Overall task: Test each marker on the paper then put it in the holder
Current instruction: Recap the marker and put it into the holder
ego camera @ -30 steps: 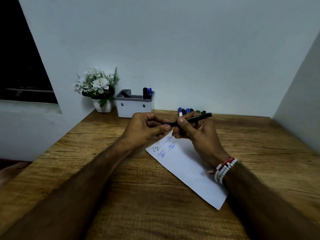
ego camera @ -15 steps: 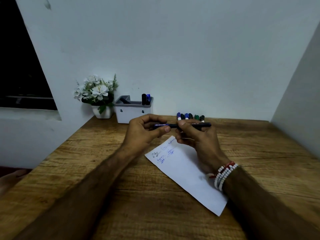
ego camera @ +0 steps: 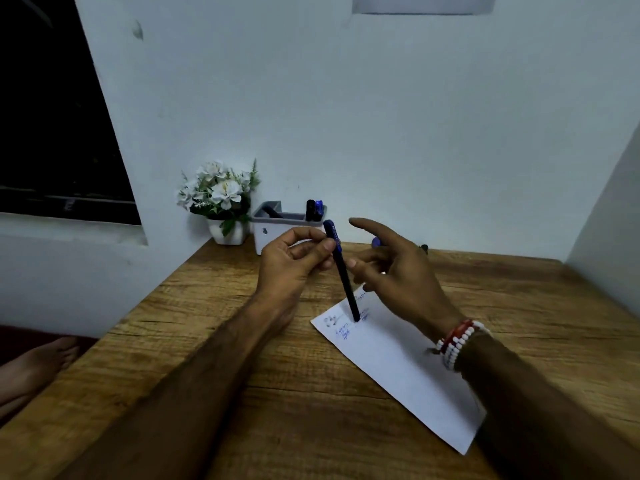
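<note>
Before me lies a brown, grained wooden table (ego camera: 519,299), set against a plain white wall (ego camera: 381,116). At its far left corner stands a small white square pot (ego camera: 228,233) holding white flowers with green leaves (ego camera: 218,192). A dark window opening (ego camera: 52,133) fills the left side. A red-and-white beaded bracelet (ego camera: 457,342) circles my right wrist. A bare foot (ego camera: 31,368) shows beyond the table's left edge.
</note>
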